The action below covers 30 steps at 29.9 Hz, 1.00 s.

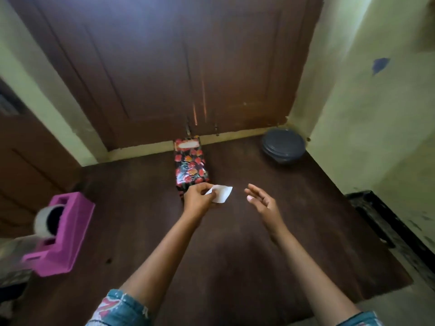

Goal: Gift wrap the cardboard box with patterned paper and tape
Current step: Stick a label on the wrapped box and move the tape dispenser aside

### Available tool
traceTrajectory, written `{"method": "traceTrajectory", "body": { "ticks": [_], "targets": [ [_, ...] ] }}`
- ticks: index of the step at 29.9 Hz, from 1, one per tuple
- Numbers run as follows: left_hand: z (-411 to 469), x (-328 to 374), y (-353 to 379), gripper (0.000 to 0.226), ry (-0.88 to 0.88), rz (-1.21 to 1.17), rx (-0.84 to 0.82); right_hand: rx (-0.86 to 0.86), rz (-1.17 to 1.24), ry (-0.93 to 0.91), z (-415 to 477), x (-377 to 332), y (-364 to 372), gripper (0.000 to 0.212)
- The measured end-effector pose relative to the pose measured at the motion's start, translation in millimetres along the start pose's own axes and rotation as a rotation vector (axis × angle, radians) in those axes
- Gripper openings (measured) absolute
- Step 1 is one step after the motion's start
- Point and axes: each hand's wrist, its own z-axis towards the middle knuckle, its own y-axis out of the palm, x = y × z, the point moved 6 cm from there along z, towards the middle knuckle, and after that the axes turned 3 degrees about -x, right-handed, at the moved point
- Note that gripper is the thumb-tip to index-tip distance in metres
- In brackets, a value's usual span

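Sealing step, I judge: left hand (199,199) pinches a tape strip (223,192) by the wrapped box (191,169), right hand (261,200) with grip released; next, press it onto the near end

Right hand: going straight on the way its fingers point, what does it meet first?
The right hand would probably meet the wrapped box, just beyond the white piece the left hand pinches; depth is unclear.

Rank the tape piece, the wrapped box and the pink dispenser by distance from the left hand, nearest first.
1. The tape piece, pinched in the left hand.
2. The box, just beyond the hand.
3. The dispenser, far to the left.
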Motion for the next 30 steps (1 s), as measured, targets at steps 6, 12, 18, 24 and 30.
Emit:
{"method": "traceTrajectory", "body": {
  "ticks": [6, 12, 18, 24, 30],
  "targets": [
    [-68.7, -3.0, -70.6, 0.013, -0.008, -0.068, 0.203, -0.217, -0.001, -0.086, -35.2, -28.7, 59.6, 0.041],
    [-97.9, -5.6, -127.6, 0.014, -0.029, -0.082, 0.433, -0.452, -0.029, -0.110, -20.4, -41.6, 123.7, 0.042],
    [-135.6, -20.2, -160.0, 0.013, -0.086, -0.082, 0.597, -0.661, -0.040, -0.113, -27.5, -44.2, 172.5, 0.043],
    [-162.6, -35.0, -178.7, 0.013, -0.157, -0.089, 0.680, -0.773, -0.060, -0.118, -46.7, -39.9, 203.0, 0.043],
    [-179.6, -54.7, -203.4, 0.011, -0.188, -0.154, 0.792, -0.838, -0.084, -0.123, -63.9, -36.0, 229.0, 0.042]
  ]
}}
